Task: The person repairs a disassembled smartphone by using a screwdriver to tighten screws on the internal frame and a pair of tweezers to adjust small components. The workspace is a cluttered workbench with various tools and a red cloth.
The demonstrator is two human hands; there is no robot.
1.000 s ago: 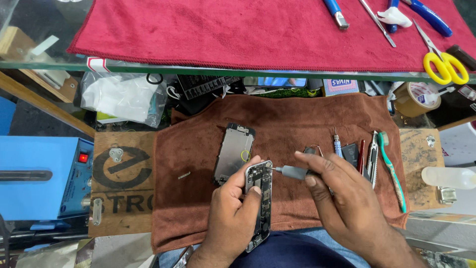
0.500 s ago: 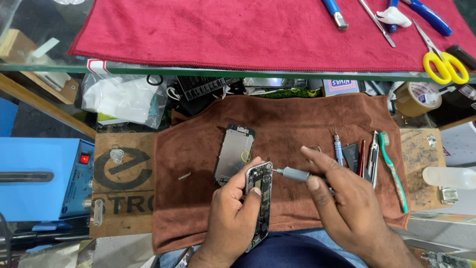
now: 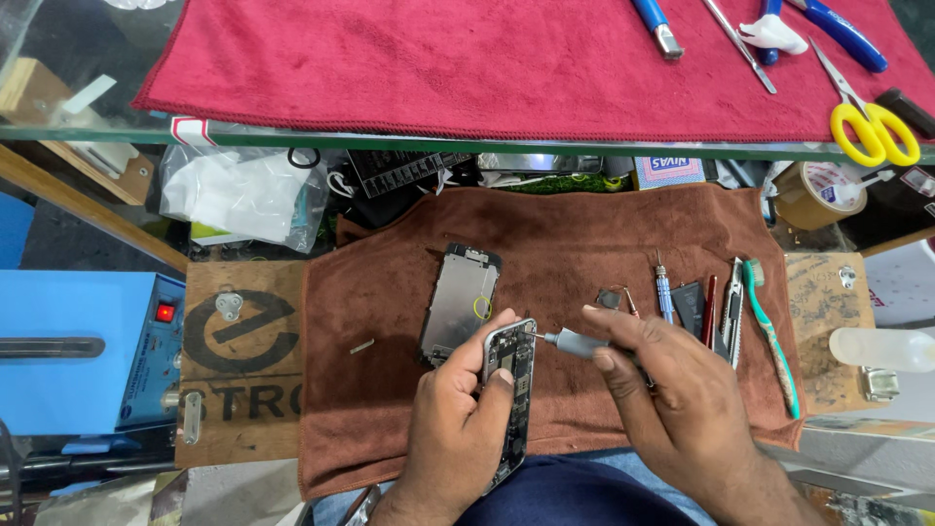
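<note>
Head view: left hand (image 3: 458, 419) grips the phone (image 3: 508, 390) above the brown towel (image 3: 565, 244). Right hand (image 3: 682, 390) pinches the screwdriver (image 3: 570, 341), tip at the phone's top edge. A slip risks scratching components or losing a screw.

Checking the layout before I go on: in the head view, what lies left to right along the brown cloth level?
Blue machine → wooden board → detached phone screen → opened phone in the left hand → screwdriver in the right hand → green toothbrush.
</note>
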